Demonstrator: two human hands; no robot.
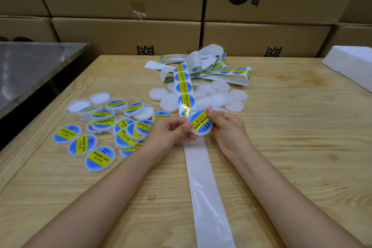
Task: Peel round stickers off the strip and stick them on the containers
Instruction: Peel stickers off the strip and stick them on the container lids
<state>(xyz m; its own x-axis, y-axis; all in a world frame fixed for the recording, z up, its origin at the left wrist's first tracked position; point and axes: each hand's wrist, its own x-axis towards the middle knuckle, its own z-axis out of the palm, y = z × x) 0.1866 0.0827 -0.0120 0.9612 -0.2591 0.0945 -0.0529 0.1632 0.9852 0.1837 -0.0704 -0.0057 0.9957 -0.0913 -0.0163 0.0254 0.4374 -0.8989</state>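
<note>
A round white container (201,125) with a blue and yellow sticker on its top is held between both hands above the sticker strip (186,88). My left hand (171,131) pinches its left edge with thumb and fingers. Curled fingers of my right hand (227,125) grip its right side. The strip runs from a tangled heap at the back toward me; its near part (203,183) is bare white backing. Plain white containers (221,96) lie in a pile behind my hands. Stickered containers (100,133) lie spread at the left.
The work happens on a wooden table (291,157). Stacked cardboard boxes (128,32) wall off the back. A metal surface (30,66) stands at the far left, and white foam blocks (352,64) sit at the right back corner.
</note>
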